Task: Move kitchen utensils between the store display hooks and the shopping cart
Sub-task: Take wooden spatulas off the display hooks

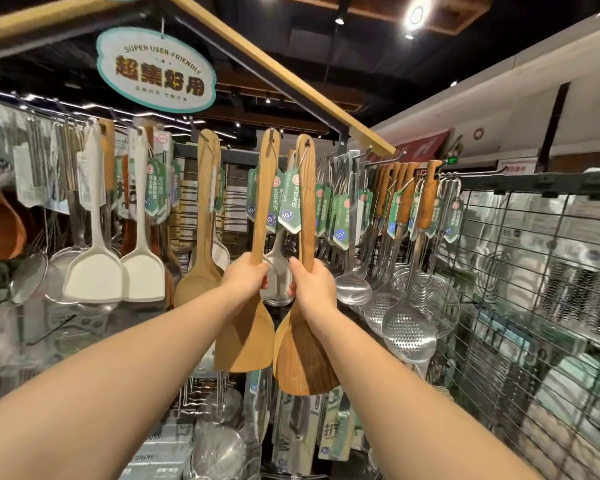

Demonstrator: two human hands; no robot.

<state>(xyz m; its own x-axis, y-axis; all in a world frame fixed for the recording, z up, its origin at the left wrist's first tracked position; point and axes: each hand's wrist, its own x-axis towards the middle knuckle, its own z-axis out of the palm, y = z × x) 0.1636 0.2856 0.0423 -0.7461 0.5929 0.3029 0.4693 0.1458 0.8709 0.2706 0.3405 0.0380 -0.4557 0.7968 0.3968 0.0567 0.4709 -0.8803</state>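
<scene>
Arms outstretched, left hand (246,276) tight round pale spatula (245,341), right hand (314,285) tight round darker spatula (305,362).

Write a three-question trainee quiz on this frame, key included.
1. True or false: the left grip holds the left wooden spatula by its handle.
2. The right grip holds the right wooden spatula. Compared with the left one, its blade is: A) lighter, B) darker and grained.
3. Fill in: both blades point ____.
Key: 1 true; 2 B; 3 down.
</scene>
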